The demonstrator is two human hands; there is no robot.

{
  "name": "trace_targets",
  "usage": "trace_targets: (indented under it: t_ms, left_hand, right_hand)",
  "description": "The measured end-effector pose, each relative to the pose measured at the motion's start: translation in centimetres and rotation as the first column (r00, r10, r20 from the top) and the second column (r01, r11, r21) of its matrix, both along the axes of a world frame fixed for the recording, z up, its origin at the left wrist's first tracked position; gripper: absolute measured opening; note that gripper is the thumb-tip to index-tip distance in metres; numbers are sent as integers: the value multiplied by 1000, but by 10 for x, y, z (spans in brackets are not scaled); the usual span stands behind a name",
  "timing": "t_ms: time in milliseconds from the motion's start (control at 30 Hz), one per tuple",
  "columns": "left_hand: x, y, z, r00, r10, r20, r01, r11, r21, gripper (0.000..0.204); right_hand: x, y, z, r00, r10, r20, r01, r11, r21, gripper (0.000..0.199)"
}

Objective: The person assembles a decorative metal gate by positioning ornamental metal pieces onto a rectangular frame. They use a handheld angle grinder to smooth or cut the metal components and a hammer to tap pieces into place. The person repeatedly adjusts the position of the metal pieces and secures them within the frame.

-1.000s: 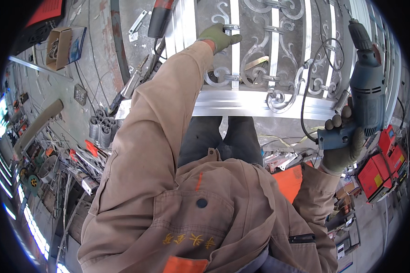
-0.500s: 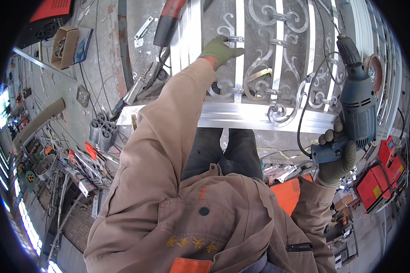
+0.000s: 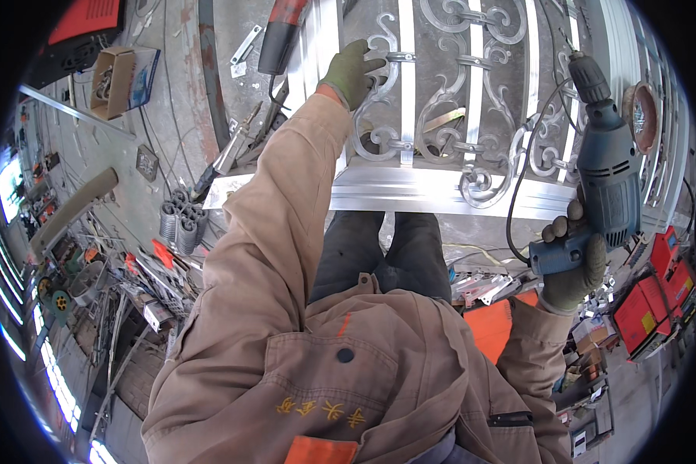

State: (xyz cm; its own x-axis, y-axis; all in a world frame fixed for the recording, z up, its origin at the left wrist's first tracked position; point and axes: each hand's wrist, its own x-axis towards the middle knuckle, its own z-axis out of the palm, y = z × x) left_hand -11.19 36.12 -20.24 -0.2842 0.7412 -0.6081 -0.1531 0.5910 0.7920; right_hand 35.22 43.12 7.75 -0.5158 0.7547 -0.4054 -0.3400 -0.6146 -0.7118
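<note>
Two hands on this one, and the right hand [image 3: 576,267] has the easy half: gloved fingers curled snugly round the grip of the blue-grey power drill [image 3: 609,174], bit pointing up and away from the body. Can't make out whether a finger's on the trigger; I'd leave it off until the bit is on its mark. The left hand [image 3: 349,75] is out at the upper middle, fingers loosely spread, tips right at the edge of the curly metal scroll [image 3: 395,71] at the left of the grille. Looks like contact to me, but I can't see a proper pinch, and the thumb's hard to pick out. The scroll sits beside a pale upright bar [image 3: 407,108], just above the bright bottom rail [image 3: 433,189]. My two cents: get it seated against the bar and steadied before any drilling, fingers clear of the bit's line. Also mind the black cord [image 3: 521,185], it loops right over the grille's right side, so give it slack.
</note>
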Motion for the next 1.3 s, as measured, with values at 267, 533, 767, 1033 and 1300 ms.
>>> trace_targets:
  t_ms: [267,533,767,1033,1300]
  left_hand:
    - [2,-12,10,750,-352,-560,394,918,-49,58]
    - [42,-5,63,859,-128,-496,-23,958,-287,46]
    - [40,-28,83,944,202,-260,-240,963,-121,48]
    - [58,-12,62,924,228,-306,-305,924,-232,41]
    - [77,-4,21,741,321,-590,-482,866,-133,29]
  right_hand:
    - [4,-1,1,999,-28,26,28,1000,5,85]
    - [9,-1,2,998,-43,39,43,999,-5,85]
    - [11,-2,6,999,-43,28,44,997,-59,79]
    - [6,-4,9,997,-72,31,73,997,-28,75]
    - [10,-10,7,994,-104,36,105,994,-14,80]
